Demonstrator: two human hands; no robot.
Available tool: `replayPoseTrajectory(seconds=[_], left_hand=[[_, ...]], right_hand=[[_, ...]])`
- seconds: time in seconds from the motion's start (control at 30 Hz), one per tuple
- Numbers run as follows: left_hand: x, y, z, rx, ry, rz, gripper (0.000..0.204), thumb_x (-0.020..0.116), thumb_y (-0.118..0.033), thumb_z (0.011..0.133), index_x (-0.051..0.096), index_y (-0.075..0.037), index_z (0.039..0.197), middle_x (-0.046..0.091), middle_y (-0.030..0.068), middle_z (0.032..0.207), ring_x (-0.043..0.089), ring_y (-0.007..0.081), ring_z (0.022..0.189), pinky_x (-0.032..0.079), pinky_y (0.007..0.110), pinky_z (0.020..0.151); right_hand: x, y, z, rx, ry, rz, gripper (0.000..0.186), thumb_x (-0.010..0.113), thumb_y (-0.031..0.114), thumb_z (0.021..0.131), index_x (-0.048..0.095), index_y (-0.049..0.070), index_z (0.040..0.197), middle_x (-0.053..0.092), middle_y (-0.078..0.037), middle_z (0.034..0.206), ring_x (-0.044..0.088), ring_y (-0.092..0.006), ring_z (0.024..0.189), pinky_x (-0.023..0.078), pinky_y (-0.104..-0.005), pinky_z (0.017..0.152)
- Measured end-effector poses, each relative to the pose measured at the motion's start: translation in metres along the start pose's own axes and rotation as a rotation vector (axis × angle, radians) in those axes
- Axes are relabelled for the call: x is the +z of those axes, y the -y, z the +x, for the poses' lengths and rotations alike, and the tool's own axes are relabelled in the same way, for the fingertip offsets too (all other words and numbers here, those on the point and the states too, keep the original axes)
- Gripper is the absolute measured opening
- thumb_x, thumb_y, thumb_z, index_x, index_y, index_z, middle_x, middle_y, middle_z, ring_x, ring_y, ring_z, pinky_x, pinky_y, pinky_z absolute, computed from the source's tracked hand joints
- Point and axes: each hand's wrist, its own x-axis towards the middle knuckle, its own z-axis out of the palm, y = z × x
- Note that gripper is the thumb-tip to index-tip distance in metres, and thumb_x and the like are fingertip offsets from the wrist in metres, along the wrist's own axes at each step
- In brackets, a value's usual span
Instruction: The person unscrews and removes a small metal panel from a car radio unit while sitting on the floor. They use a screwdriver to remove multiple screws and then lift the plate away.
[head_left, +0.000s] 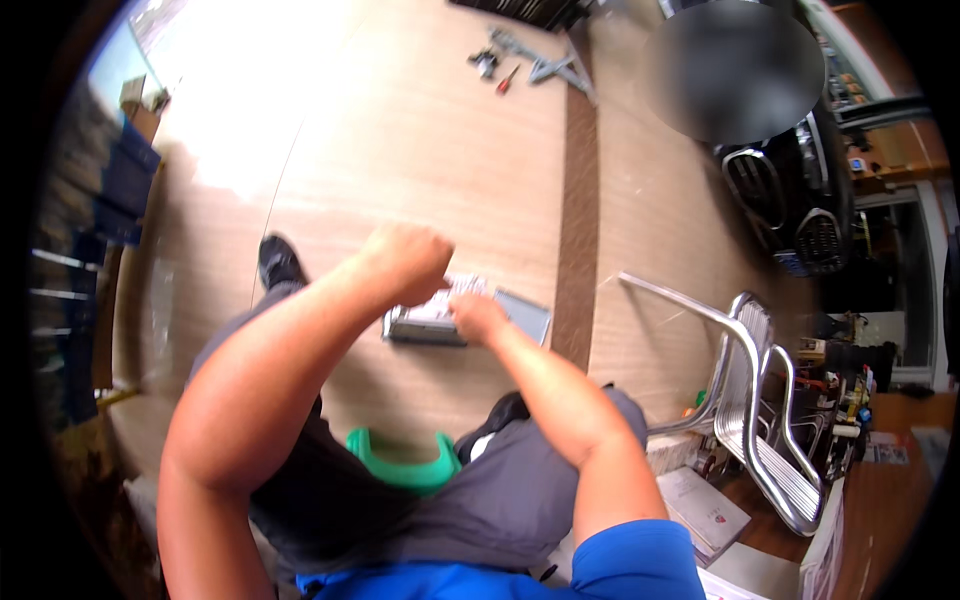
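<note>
A low grey metal case (425, 328) with a flat panel (525, 317) at its right and pale, cluttered contents lies on the floor in front of me. My left hand (410, 262) is closed in a fist just above its left part; what it grips, if anything, is hidden. My right hand (475, 312) is lower, over the middle of the case, with fingers curled near the pale contents. I cannot make out what is between them. A green plastic stool (400, 465) shows between my legs.
A grey metal frame (555, 70), a red-handled tool (505, 82) and a small dark part (485, 62) lie farther ahead. A steel bench (760, 440) stands at right, a black vehicle (785, 200) beyond it. Blue stacked items (105, 190) line the left side.
</note>
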Motion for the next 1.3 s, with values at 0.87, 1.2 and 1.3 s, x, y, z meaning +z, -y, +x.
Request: replayPoseTrajectory(seconds=[0.87, 1.2, 1.3], left_hand=[[-0.007, -0.008, 0.001, -0.010, 0.118, 0.018, 0.045, 0.066, -0.045, 0.089, 0.067, -0.006, 0.111, 0.071, 0.0175, 0.105, 0.066, 0.0357, 0.104, 0.054, 0.046, 0.087], [-0.005, -0.013, 0.007, 0.001, 0.156, 0.019, 0.046, 0.066, -0.044, 0.090, 0.065, -0.006, 0.116, 0.070, 0.0176, 0.110, 0.065, 0.0355, 0.107, 0.053, 0.046, 0.090], [-0.008, -0.013, 0.010, 0.010, 0.150, 0.010, 0.046, 0.067, -0.043, 0.090, 0.065, -0.006, 0.117, 0.070, 0.0173, 0.110, 0.065, 0.0363, 0.107, 0.053, 0.046, 0.090]], right_hand=[[-0.039, 0.041, -0.014, 0.117, 0.008, -0.110, 0.021, 0.051, 0.009, 0.088, 0.070, 0.005, 0.096, 0.072, -0.020, 0.099, 0.071, -0.0378, 0.093, 0.057, -0.0471, 0.080], [-0.035, 0.043, -0.016, 0.172, -0.159, 0.003, 0.022, 0.049, 0.011, 0.090, 0.069, 0.003, 0.093, 0.070, -0.024, 0.099, 0.069, -0.0399, 0.095, 0.057, -0.0484, 0.081], [-0.049, 0.042, -0.012, 0.174, -0.212, 0.104, 0.017, 0.055, 0.011, 0.086, 0.066, 0.001, 0.095, 0.068, -0.025, 0.100, 0.067, -0.0420, 0.096, 0.055, -0.0487, 0.084]])
